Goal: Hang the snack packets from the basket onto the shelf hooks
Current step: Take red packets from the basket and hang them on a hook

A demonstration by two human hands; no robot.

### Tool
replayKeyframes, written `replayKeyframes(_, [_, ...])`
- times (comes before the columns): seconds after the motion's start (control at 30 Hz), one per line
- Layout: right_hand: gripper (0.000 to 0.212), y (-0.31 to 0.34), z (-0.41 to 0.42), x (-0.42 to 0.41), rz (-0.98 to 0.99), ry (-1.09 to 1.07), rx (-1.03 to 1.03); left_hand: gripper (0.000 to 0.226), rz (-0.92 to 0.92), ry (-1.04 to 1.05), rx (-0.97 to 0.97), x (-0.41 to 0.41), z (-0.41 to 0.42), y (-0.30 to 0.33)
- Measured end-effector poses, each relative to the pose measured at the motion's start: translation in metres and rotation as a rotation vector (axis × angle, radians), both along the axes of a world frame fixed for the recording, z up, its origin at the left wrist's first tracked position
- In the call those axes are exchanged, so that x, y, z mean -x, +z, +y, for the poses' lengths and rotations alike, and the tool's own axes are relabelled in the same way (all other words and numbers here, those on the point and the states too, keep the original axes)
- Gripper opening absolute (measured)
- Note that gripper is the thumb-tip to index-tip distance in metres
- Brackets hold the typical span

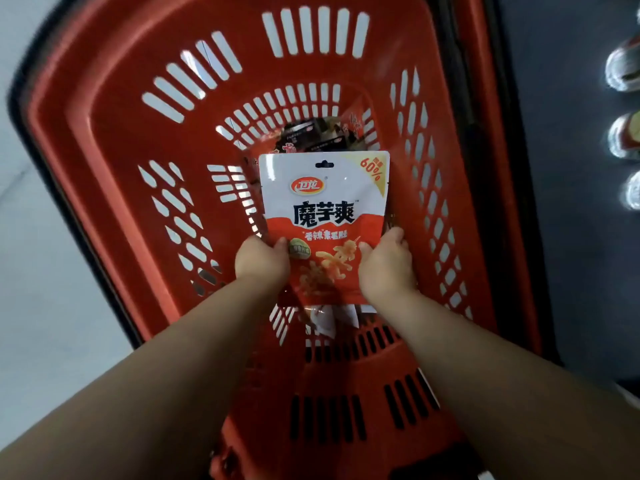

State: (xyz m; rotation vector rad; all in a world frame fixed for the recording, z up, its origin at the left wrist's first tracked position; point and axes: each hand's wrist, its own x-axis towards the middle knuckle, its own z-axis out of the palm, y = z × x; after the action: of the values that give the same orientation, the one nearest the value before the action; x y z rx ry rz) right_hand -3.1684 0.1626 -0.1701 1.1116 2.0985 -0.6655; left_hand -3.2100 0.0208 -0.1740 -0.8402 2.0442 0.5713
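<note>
Both hands are gripping one snack packet [323, 216] by its lower corners above the red basket [114, 140]: left hand [261, 259], right hand [386, 263]. It is looking light, floppy and slick; its top hang slot is staying free for a hook.

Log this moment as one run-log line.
left hand grips white-and-red snack packet | right hand grips same | above red plastic basket | more packets inside

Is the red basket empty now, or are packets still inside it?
Not empty. Beneath the snack packet gripped by the left hand and right hand, more packets lie on the floor of the basket.
</note>
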Motion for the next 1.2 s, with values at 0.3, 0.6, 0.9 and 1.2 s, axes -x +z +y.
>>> replayKeyframes(0.3, [0.01,0.082,0.003,0.022,0.282,-0.104,0.124,0.04,0.196,0.013,-0.014,0.03,-0.006,0.08])
replayKeyframes(0.6, [0.019,0.249,0.01,0.08,0.453,0.059,0.143,0.026,0.489,-0.02,-0.221,0.09,-0.029,0.25])
replayKeyframes(0.9, [0.027,0.581,0.028,0.092,0.926,-0.094,0.11,0.01,0.76,-0.191,-0.751,0.13,-0.042,0.587])
replayKeyframes(1.2, [0.021,0.885,0.028,0.059,1.472,-0.148,-0.156,0.009,1.297,-0.497,-0.938,0.134,-0.019,0.866])
